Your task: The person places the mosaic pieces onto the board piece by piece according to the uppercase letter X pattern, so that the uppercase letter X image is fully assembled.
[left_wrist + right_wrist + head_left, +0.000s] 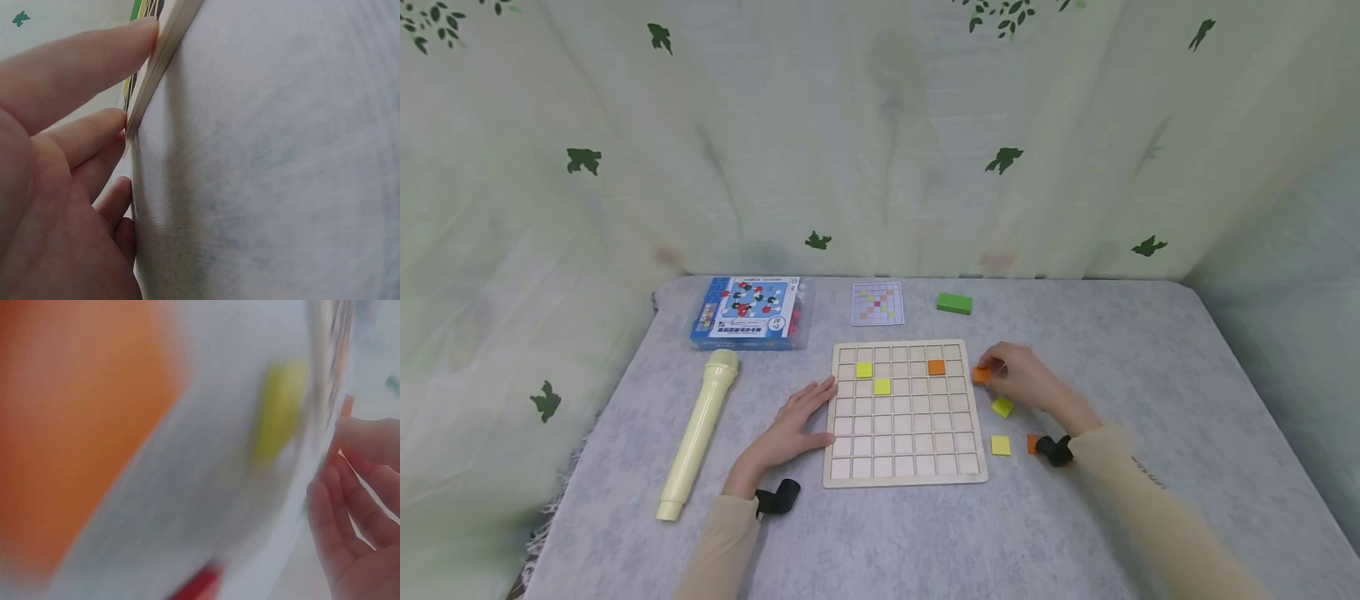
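A square wooden grid board (pixel 906 481) lies on the table, holding two yellow tiles (pixel 864 369) and one orange tile (pixel 936 367) in its upper cells. My left hand (pixel 788 429) rests at the board's left edge, fingers extended and fingertips touching its side. Just beyond the right edge, my right hand (pixel 1028 379) pinches another orange tile (pixel 347 405) between thumb and fingers. Below that hand lie a turned yellow tile (pixel 1002 407) and a second loose yellow tile (pixel 1000 445). The wrist camera partly hides an orange tile (pixel 1033 443).
Behind the board are a patterned grid card (pixel 877 304) and a green block (pixel 954 303). A blue molecule-model box (pixel 748 312) sits at the back left, with a long cream tube (pixel 697 437) in front of it. A red object (pixel 199 584) shows partly in the right wrist view.
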